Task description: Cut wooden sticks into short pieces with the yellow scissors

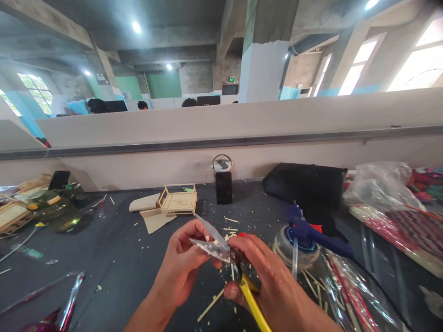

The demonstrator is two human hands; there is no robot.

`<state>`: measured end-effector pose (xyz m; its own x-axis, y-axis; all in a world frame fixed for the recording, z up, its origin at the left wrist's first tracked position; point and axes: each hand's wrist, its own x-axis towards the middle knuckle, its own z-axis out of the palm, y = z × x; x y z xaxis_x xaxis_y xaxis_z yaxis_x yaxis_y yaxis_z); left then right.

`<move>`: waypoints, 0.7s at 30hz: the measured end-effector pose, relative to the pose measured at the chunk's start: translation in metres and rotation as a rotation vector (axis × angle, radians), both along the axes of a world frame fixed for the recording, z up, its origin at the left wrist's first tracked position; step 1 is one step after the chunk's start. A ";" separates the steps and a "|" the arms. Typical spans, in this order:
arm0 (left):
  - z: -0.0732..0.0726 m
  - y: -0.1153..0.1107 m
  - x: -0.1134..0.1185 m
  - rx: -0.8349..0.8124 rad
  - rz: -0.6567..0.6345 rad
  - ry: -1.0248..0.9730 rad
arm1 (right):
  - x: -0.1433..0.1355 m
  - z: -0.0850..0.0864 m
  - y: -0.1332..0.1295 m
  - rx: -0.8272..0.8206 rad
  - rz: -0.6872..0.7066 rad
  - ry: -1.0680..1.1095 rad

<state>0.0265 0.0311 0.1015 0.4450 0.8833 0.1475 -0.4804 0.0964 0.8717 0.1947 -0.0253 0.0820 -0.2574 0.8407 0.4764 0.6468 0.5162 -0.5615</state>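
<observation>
The right hand point(268, 267) is curled around the yellow-handled shears point(254, 304), whose blades stand apart and point toward the left hand point(185, 260). The left hand has its thumb and fingers drawn together on a small pale wooden piece point(208, 239), which sits between the blades (most of it is hidden, so its length is hard to tell). Just below and beyond the hands, pale sticks point(210, 306) and tiny offcuts are scattered over the dark table point(131, 272).

Beyond the left hand stands a small wooden frame point(179, 201), with bits lying inside it, beside a piece of brown card point(155, 222). Farther back, a black phone point(224, 188) stands upright in front of a white device point(222, 162). To the right of the right hand, a blue glue gun point(311, 233) rests across a clear round jar point(282, 246), near plastic-wrapped bundles point(384, 249). A black cloth-like item point(306, 184) lies behind the glue gun, near the pale partition point(173, 127).
</observation>
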 end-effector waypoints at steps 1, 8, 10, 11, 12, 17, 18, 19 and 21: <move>-0.001 0.000 0.000 0.006 0.001 0.000 | 0.000 0.000 0.000 -0.002 -0.001 -0.002; -0.008 0.004 -0.001 0.037 -0.047 -0.024 | 0.001 -0.003 -0.002 -0.016 0.005 -0.028; -0.009 0.005 -0.002 0.047 -0.047 -0.021 | 0.002 -0.004 -0.001 -0.019 0.015 -0.033; -0.010 0.006 -0.002 0.050 -0.044 -0.018 | 0.002 -0.003 -0.001 -0.018 0.020 -0.035; -0.011 0.006 -0.002 0.051 -0.044 -0.017 | 0.002 -0.003 -0.001 -0.012 0.024 -0.034; -0.012 0.008 -0.003 0.055 -0.046 -0.009 | 0.000 -0.003 0.001 -0.012 0.036 -0.021; -0.012 0.008 -0.003 0.054 -0.042 -0.005 | 0.000 -0.003 0.001 -0.020 0.041 -0.020; -0.012 0.008 -0.002 0.051 -0.036 -0.001 | 0.000 -0.003 0.001 -0.027 0.043 -0.021; -0.011 0.008 -0.002 0.048 -0.029 0.008 | -0.001 -0.002 0.001 -0.034 0.047 -0.022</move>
